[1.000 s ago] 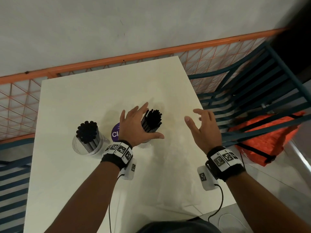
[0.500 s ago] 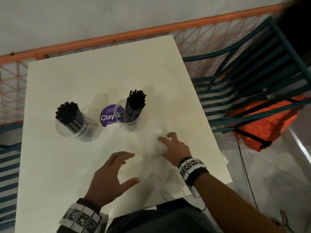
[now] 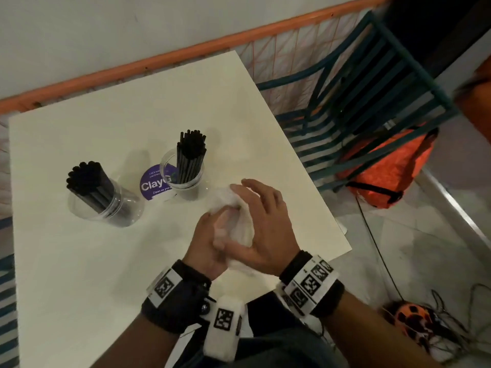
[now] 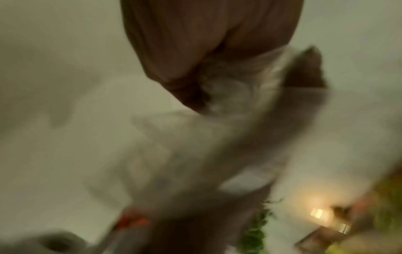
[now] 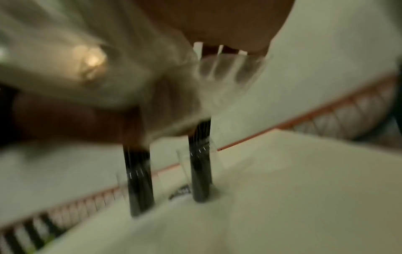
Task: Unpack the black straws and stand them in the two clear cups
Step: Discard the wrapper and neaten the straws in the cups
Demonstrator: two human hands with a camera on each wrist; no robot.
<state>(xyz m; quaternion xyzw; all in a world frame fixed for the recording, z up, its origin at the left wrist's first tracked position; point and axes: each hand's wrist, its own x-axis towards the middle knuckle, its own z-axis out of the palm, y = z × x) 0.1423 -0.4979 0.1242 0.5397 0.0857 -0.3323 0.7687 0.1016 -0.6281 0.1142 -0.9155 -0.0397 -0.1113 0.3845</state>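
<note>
Standing bundled in two clear cups [image 3: 183, 171], black straws [image 3: 191, 152]; both hands' fingers [image 3: 249, 185] clutch crumpled plastic wrap [image 3: 225, 200].

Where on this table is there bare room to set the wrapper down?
Bare: the table's near-left stretch, below the left cup, and the far strip behind the right cup. Crowded: the middle, with both cups, the purple sticker and both hands bunching the clear wrapper.
</note>
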